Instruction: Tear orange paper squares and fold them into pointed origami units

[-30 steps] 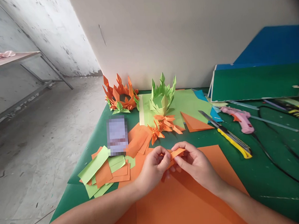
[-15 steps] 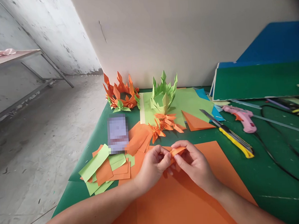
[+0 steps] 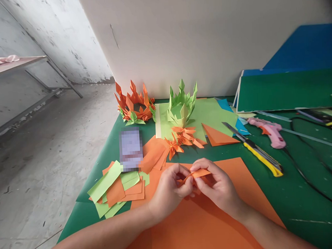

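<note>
Since the frame of half a second ago, the thumb of the left hand (image 3: 166, 191) has moved a little lower, and the small folded orange paper (image 3: 201, 172) now shows its free end pointing more to the right. Both hands have their fingers closed in a pinch on this paper: the left hand grips it between thumb and bent fingers, and the right hand (image 3: 220, 184) holds it between thumb and forefinger. How the other fingertips are placed underneath, I cannot tell, because the hands cover them.

Other things on the green table (image 3: 310, 176) stay in the same places, among them the orange paper flowers (image 3: 183, 136), the yellow cutter (image 3: 263, 156) and the pile of paper pieces (image 3: 115, 190).

The two forearms enter from the lower corners and meet near the middle, so that the hands hold the folded paper above the large orange sheet (image 3: 188, 231), close to its far edge.
</note>
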`<state>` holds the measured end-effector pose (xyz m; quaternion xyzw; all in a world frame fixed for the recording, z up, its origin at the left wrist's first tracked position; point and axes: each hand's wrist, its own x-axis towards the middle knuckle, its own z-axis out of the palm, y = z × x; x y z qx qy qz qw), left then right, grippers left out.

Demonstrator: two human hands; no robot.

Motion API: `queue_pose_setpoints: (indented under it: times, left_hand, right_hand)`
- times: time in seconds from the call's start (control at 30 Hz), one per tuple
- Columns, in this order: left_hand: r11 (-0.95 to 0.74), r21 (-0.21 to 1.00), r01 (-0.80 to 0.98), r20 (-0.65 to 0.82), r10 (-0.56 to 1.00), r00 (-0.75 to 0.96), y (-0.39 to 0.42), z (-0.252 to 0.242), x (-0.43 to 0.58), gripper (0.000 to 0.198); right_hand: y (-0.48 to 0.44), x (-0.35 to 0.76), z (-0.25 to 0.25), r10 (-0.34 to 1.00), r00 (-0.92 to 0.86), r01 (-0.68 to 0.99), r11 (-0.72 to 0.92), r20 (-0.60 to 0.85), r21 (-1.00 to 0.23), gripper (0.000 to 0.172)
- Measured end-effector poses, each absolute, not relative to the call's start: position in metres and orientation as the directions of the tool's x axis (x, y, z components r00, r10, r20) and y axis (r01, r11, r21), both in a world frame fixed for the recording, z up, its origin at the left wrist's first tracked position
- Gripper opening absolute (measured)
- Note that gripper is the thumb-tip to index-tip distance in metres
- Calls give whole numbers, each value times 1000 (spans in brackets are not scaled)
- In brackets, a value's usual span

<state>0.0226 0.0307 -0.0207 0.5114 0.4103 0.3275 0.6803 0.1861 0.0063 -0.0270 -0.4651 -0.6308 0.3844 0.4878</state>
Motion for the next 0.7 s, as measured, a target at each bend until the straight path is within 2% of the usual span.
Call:
queue_pose_setpoints:
  times: [0.13,0.3,0.47,0.7]
  left_hand:
    - [292,956,-38,-240,847,475,33,-20,22,29]
    - [238,971,-9,-205,854,478,37,-20,20,29]
    - [245,969,-27,-200,847,492,39,-19,20,33]
    - [199,978,61,-204,859,469,38,-19,20,33]
  right_hand:
    - [7,185,-26,959,-76,207,283,273,-937,12]
    - [7,184,-30,969,-52,167,246,241,-955,15]
    - [7,183,-30,979,-50,145,203,198,-968,9]
    - [5,183,-33,970,-64,186,244,236,-952,6]
